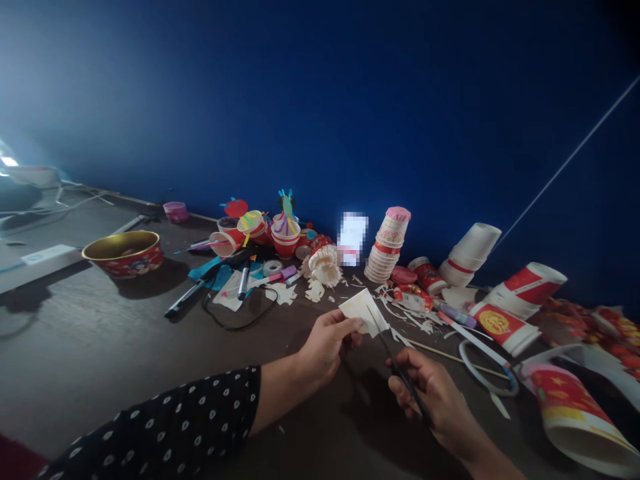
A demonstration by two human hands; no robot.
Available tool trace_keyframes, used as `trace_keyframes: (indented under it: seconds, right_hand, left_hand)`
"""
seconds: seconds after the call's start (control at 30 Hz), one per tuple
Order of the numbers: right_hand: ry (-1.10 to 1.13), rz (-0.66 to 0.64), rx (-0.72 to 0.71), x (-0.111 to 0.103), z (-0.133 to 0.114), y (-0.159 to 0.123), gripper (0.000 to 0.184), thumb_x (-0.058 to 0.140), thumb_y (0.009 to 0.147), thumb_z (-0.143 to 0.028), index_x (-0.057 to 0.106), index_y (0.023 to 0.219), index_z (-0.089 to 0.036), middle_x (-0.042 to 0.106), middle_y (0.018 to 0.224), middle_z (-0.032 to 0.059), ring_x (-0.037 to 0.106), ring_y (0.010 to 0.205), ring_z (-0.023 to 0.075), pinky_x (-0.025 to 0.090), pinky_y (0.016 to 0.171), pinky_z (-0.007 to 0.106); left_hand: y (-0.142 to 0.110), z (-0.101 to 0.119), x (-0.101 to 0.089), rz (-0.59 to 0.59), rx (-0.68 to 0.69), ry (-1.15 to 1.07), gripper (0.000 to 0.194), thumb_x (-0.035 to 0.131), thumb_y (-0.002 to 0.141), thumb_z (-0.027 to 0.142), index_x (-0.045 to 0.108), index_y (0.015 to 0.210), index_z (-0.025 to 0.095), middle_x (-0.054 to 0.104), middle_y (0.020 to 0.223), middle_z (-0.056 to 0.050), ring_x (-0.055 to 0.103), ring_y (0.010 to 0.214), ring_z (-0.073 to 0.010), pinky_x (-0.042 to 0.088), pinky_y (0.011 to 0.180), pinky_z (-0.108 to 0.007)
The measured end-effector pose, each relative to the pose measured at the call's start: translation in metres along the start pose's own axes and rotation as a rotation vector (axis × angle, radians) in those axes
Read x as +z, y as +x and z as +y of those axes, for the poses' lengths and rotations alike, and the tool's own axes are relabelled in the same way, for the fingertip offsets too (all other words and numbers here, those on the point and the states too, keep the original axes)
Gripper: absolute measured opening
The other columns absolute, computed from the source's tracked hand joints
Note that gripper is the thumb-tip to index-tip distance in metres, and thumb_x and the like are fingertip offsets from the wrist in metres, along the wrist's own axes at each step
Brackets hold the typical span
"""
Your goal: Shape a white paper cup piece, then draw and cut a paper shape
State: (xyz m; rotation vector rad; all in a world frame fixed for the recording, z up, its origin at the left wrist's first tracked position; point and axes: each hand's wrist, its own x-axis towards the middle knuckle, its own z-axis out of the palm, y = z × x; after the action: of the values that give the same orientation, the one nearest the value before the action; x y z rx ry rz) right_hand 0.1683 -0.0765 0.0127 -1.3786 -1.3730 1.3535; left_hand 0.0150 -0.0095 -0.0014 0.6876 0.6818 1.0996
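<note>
My left hand (327, 343) pinches a small piece of white paper (361, 310) by its lower left side, thumb on top. Faint yellowish marks show on the paper. In my right hand (433, 393) is a pair of dark-handled scissors (400, 370), the fingers wrapped round the handles. The blades reach up to the paper's right part and overlap it. Whether they are cutting through it I cannot tell. White paper scraps (417, 317) lie scattered just beyond the scissors.
Paper cups stand stacked (387, 247) at the back, and others lie at the right, with a big red cup (575, 413) nearest. A red bowl with a gold inside (123, 253) is at left. Markers (244, 279), a tape roll (273, 267) and a lit screen (353, 239) are in the middle.
</note>
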Motion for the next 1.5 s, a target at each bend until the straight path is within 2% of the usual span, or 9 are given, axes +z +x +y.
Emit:
trace_keyframes:
  seconds: [0.77,1.03,1.5]
  right_hand:
    - [0.067,0.042,0.041,-0.001,-0.007,-0.003,0.045,0.069,0.054,-0.052,0.051,0.077,-0.018,0.043,0.049,-0.0074,0.038,0.042,0.0062,0.031,0.038,0.018]
    - [0.088,0.048,0.031,-0.001,-0.005,-0.003,0.044,0.07,0.054,-0.051,0.052,0.078,-0.018,0.043,0.048,-0.0077,0.037,0.041,0.0062,0.031,0.038,0.018]
    - [0.137,0.056,-0.026,0.0,-0.002,-0.002,0.05,0.071,0.052,-0.055,0.052,0.078,-0.017,0.042,0.048,-0.0082,0.036,0.04,0.0046,0.031,0.036,0.017]
  left_hand:
    - [-0.001,0.001,0.003,0.003,-0.044,-0.061,0.017,0.071,0.052,0.018,0.058,0.06,0.01,0.052,0.048,0.001,0.044,0.043,-0.0057,0.034,0.045,-0.019]
    - [-0.006,0.005,0.007,0.007,-0.102,-0.082,0.017,0.07,0.053,0.016,0.059,0.064,0.01,0.055,0.053,0.0,0.044,0.043,-0.0049,0.034,0.044,-0.017]
    - [-0.013,0.005,0.012,-0.031,-0.129,-0.071,0.013,0.067,0.054,0.018,0.058,0.061,0.01,0.056,0.053,-0.001,0.043,0.04,-0.005,0.027,0.041,-0.018]
